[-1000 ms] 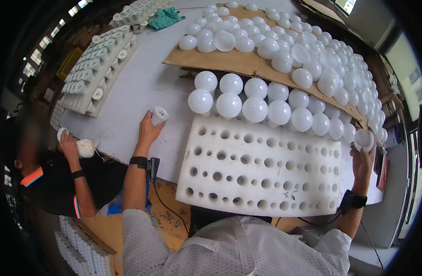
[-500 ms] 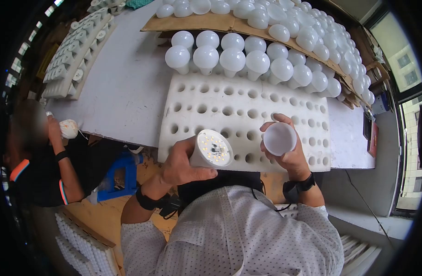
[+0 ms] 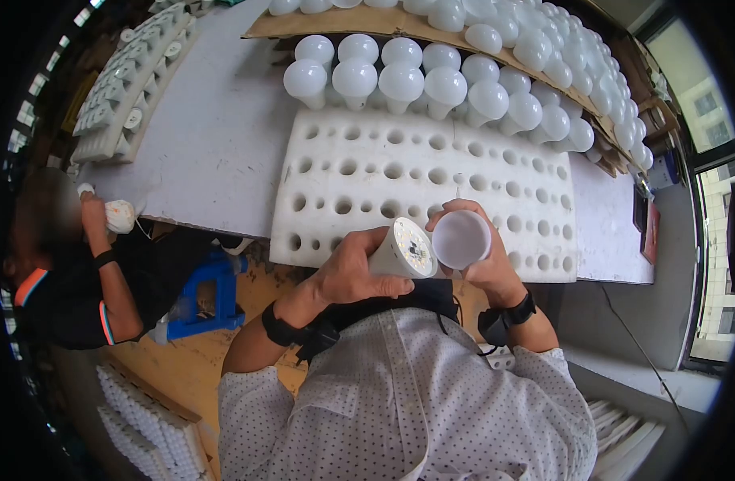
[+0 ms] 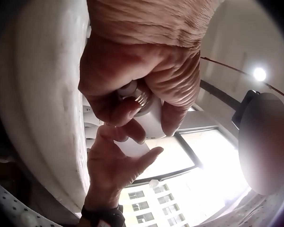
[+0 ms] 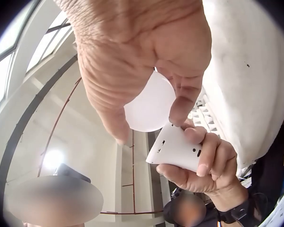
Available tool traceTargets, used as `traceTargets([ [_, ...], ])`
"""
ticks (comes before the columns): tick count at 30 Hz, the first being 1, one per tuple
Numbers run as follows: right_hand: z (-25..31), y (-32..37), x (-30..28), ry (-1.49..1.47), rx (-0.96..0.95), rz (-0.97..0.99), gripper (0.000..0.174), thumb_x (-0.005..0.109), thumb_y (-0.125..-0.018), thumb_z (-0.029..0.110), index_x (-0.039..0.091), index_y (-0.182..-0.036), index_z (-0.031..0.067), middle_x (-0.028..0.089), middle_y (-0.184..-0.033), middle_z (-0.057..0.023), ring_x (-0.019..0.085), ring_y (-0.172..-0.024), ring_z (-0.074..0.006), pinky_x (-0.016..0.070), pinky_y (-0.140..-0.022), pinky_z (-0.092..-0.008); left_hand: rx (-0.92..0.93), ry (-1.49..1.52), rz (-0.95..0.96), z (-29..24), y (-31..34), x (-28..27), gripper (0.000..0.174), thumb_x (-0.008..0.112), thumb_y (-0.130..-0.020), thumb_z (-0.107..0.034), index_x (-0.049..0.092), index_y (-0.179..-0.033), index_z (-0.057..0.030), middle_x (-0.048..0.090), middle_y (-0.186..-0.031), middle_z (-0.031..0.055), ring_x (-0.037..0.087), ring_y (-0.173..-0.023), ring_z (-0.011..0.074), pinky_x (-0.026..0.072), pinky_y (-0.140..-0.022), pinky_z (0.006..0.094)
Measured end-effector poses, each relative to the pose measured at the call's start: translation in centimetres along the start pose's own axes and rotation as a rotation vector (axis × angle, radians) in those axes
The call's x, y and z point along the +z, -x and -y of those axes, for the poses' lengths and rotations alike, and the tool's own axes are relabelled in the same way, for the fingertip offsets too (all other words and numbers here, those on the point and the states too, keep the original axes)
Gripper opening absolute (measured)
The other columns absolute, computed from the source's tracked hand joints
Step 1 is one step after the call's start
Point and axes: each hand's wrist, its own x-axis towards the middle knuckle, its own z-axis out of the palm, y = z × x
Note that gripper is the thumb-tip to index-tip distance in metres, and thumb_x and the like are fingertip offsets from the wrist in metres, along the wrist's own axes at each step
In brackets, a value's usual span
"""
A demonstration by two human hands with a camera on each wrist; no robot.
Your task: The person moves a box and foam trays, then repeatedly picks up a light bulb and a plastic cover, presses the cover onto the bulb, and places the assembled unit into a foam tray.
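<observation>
The left hand [image 3: 354,268] grips a white bulb base [image 3: 413,248] whose round face, dotted with small yellow chips, tilts toward the other hand. In the left wrist view a metal screw end [image 4: 141,98] shows between that hand's fingers. A white dome cover [image 3: 461,240] is held by the right hand [image 3: 496,268], its hollow side toward the head camera. Base and cover are side by side at their rims; whether they touch I cannot tell. The right wrist view shows the cover [image 5: 151,104] between thumb and fingers, beside the slotted base [image 5: 176,149].
A white foam block [image 3: 424,188] with rows of holes lies just beyond the hands. Behind it stand assembled bulbs [image 3: 401,82], then cardboard [image 3: 335,22] with many domes. Foam trays of bases [image 3: 115,104] are at left. Another person [image 3: 115,280] sits at the left.
Both hands have come in from far apart to the front of the foam block, bringing base and cover close together. The view has tilted downward, and the base's chip face has turned toward the cover.
</observation>
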Motion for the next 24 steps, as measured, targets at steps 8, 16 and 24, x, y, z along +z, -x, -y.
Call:
traceTargets([
  [8,2.0,-0.5,0.9,0.696,-0.063,0.170,0.084,0.083,-0.053,0.028,0.040,-0.122,0.0043,0.055,-0.106,-0.0097,0.054,-0.098,-0.0227,0.0430,-0.085,-0.0333,-0.146,-0.452,-0.032,-0.9,-0.3,-0.7,0.044,0.076,-0.063,-0.023,0.059,-0.094,0.0034,0.063,-0.084,0.0097,0.059,-0.077,0.0148,0.0468,-0.072,0.0281],
  [16,1.6,-1.0,2.1,0.987,0.006,0.331,0.083,0.081,-0.056,0.027,0.038,-0.123,0.0032,0.049,-0.107,-0.0147,0.054,-0.097,-0.0324,0.0450,-0.082,-0.0381,-0.193,-0.527,-0.034,0.0,-0.2,-0.7,0.048,0.078,-0.060,-0.023,0.060,-0.094,0.0047,0.064,-0.087,0.0155,0.062,-0.081,0.0211,0.0476,-0.074,0.0302],
  [24,-0.5,-0.9,2.8,0.853,-0.373,0.306,0.074,0.079,-0.057,0.015,0.043,-0.121,0.0046,0.048,-0.107,-0.0138,0.048,-0.102,-0.0283,0.0439,-0.084,-0.0364,-0.089,-0.497,-0.018,0.3,0.0,-0.4,0.054,0.078,-0.059,-0.026,0.059,-0.098,0.0065,0.064,-0.089,0.0188,0.063,-0.084,0.0232,0.0481,-0.077,0.0308],
])
